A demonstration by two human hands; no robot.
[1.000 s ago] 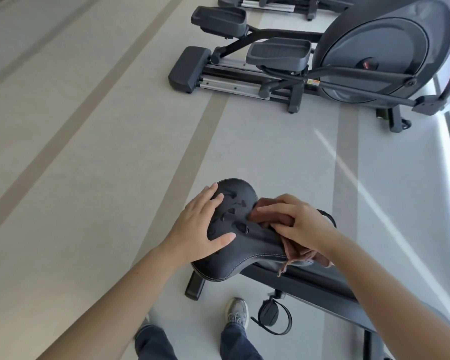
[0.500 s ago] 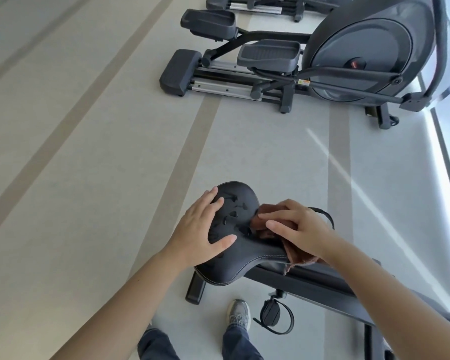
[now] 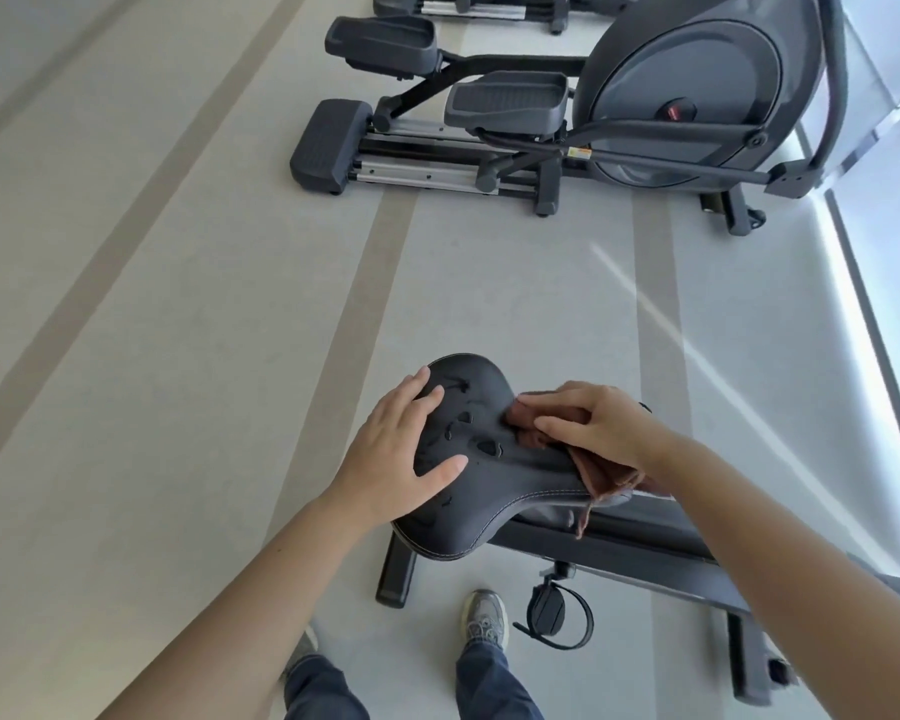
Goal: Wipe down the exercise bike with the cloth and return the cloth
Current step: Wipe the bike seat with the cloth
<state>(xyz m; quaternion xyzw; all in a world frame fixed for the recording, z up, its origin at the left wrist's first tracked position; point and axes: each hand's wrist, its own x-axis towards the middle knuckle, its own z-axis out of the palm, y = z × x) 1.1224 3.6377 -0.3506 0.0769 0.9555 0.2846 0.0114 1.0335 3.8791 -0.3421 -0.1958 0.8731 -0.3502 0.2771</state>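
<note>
Left hand (image 3: 396, 459) rests flat at the saddle's (image 3: 489, 491) nine o'clock; right hand (image 3: 598, 428), fingers extended, presses the brown cloth (image 3: 609, 472) at three o'clock. Soft and limp, it is probably best gathered mid-fold.

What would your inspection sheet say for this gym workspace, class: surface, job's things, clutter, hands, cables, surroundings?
Surface: pale floor with darker stripes.
Job's things: black saddle on the exercise bike; brown cloth bunched on the saddle.
Clutter: nothing seen.
Hands: left hand flat on the saddle; right hand presses the cloth onto it.
Cables: nothing seen.
Surroundings: elliptical trainer ahead; person's shoe beside the bike's pedal.
</note>
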